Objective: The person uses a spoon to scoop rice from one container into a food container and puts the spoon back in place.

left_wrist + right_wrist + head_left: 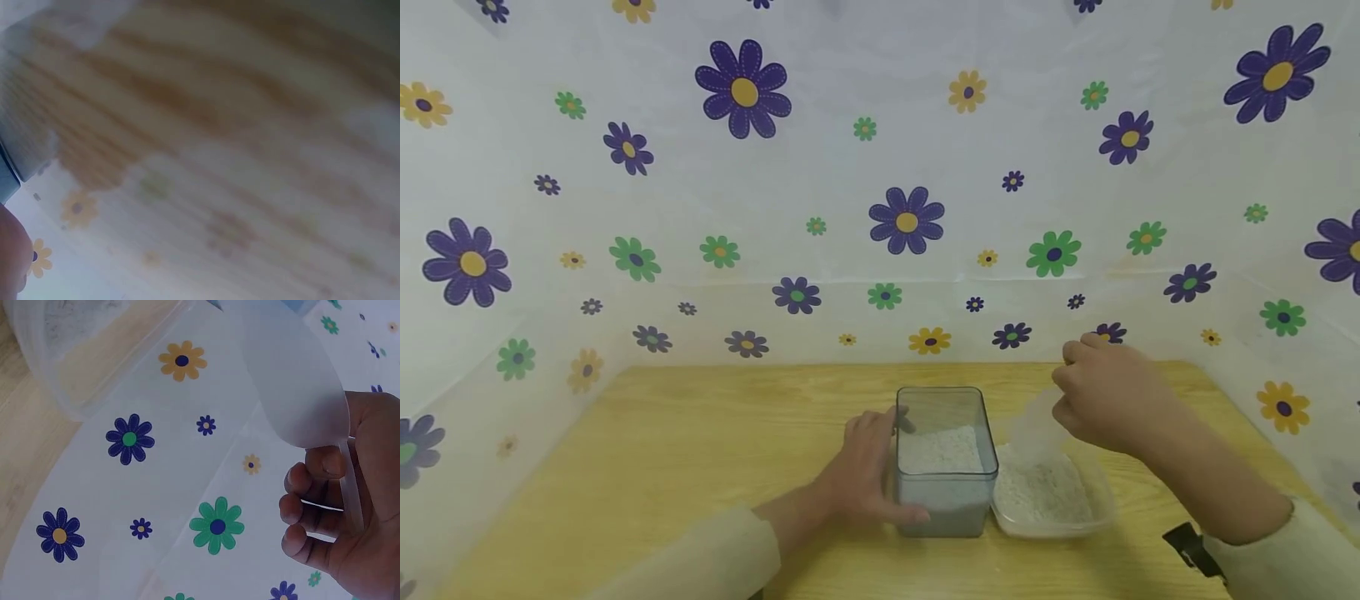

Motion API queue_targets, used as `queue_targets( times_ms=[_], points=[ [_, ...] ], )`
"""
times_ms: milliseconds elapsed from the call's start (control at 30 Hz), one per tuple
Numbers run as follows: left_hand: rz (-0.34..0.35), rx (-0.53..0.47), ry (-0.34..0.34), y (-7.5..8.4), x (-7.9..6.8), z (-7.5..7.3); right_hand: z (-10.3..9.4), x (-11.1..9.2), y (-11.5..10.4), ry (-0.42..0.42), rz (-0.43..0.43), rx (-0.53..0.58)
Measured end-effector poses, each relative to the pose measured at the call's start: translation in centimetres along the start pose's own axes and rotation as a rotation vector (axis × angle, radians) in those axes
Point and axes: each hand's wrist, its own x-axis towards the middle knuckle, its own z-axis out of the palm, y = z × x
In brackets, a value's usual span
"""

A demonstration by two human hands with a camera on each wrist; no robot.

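Observation:
A grey see-through rectangular container (946,504), partly filled with a white powdery or grainy substance (942,450), stands upright on the table. My left hand (861,479) holds its left side, thumb across the front and fingers toward the back. In the left wrist view only a fingertip (12,250) and the container's dark edge show. My right hand (1108,396) grips the thin handle of a translucent plastic scoop (300,381), fingers curled around it. The scoop's bowl hangs down over a clear plastic tub (1101,512) holding similar white stuff (1045,492).
The wooden table (715,433) carries the container and tub side by side, close together. A white flower-printed sheet (820,175) walls the table at the back and both sides. A dark strap (1195,550) sits at the right sleeve.

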Motion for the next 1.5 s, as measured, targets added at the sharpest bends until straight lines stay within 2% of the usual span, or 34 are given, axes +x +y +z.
queue_targets(
  times_ms=[167, 367, 567, 700, 933, 1100, 1300, 1400, 1500],
  points=[
    [0.010, 0.010, 0.001, -0.2, 0.0, -0.1, -1.5, 0.2, 0.5, 0.041, 0.168, 0.107],
    [0.022, 0.021, 0.021, -0.6, 0.0, 0.1, -1.9, 1.0, -0.8, 0.124, 0.318, 0.387],
    [0.033, 0.015, 0.023, -0.6, 0.1, 0.3, -0.9, 1.3, -2.2, 0.057, 0.447, 0.667],
    [0.028, 0.014, 0.019, -0.7, 0.1, 0.4, 0.1, 1.4, -3.0, 0.036, 0.491, 0.742],
    [0.000, -0.007, -0.011, -0.7, 0.0, 0.6, 1.3, 0.8, -4.0, 0.041, 0.524, 0.711],
    [0.006, 0.006, 0.008, -0.5, -0.2, 0.3, 1.3, 0.7, -4.5, 0.066, 0.503, 0.697],
    [0.030, 0.013, 0.029, -0.5, -0.4, 0.3, 1.1, 0.2, -5.2, 0.116, 0.433, 0.534],
    [0.024, 0.016, 0.017, -0.4, -0.3, 0.3, 1.0, 0.0, -5.4, 0.168, 0.397, 0.474],
    [0.015, 0.008, 0.010, -0.5, -0.1, 0.4, 1.2, -0.2, -5.4, 0.240, 0.316, 0.380]
  ],
)
